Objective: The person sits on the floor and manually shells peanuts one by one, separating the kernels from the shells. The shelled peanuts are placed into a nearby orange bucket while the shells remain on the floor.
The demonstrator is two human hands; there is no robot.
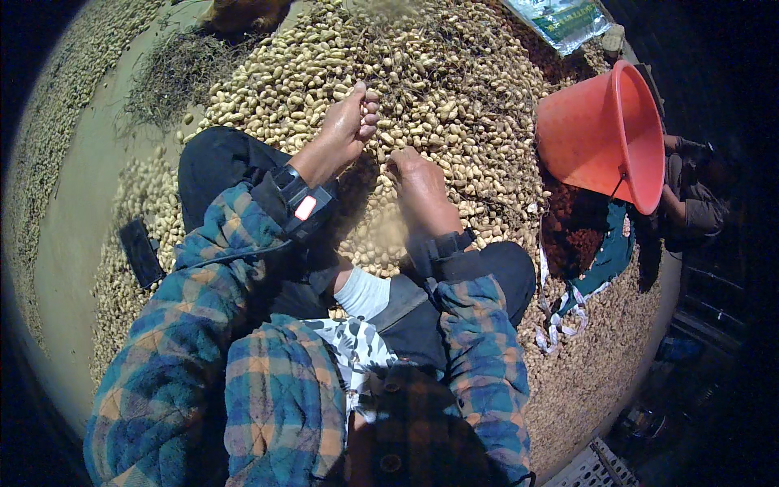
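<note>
A broad heap of unshelled peanuts [481, 109] spreads in front of me and around my crossed legs. Over the heap, my left hand [350, 125] is curled, its fingers folded inward; pale bits that look like peanuts show by the fingers, but what it holds is unclear. My right hand [420, 182] is just right of it and lower, back upward, thumb and fingertips close together at the peanuts. Its grip is hidden. Below, between the hands and my legs, a patch of peanuts looks blurred. Both wrists wear dark bands, the left one with a small device [305, 207].
A red plastic bucket [575, 131] lies tipped at the right, near another person [694, 195]. Dried stems [173, 76] are piled at upper left. A black phone-like object [141, 254] rests on peanuts at left. A printed plastic bag [563, 24] lies at top right, green cloth [608, 249] below the bucket.
</note>
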